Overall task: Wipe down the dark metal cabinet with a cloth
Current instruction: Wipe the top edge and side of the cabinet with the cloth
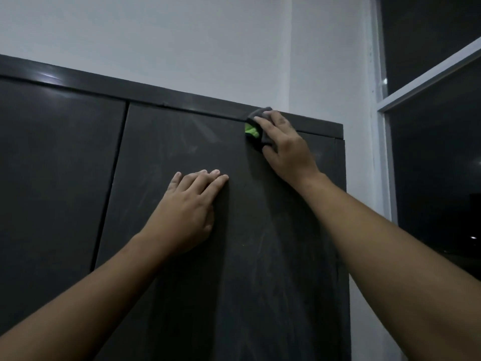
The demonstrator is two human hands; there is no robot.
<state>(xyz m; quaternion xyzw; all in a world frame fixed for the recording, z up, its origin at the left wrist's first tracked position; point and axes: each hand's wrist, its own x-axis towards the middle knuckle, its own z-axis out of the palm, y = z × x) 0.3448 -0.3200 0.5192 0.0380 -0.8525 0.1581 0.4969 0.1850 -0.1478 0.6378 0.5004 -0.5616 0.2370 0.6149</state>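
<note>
Peeking beyond right fingers [263, 118]: cloth [253, 126] (bunched).

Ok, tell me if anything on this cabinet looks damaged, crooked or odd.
Nothing looks damaged or askew. The cabinet doors hang straight; only pale smears on the right door stand out. The right hand presses the cloth near the top edge; the left hand rests flat.

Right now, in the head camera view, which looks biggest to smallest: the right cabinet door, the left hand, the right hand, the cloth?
1. Right cabinet door.
2. Left hand and right hand: alike; the left looks slightly bigger, perhaps only by nearness.
3. Cloth, mostly hidden under the right hand.
</note>
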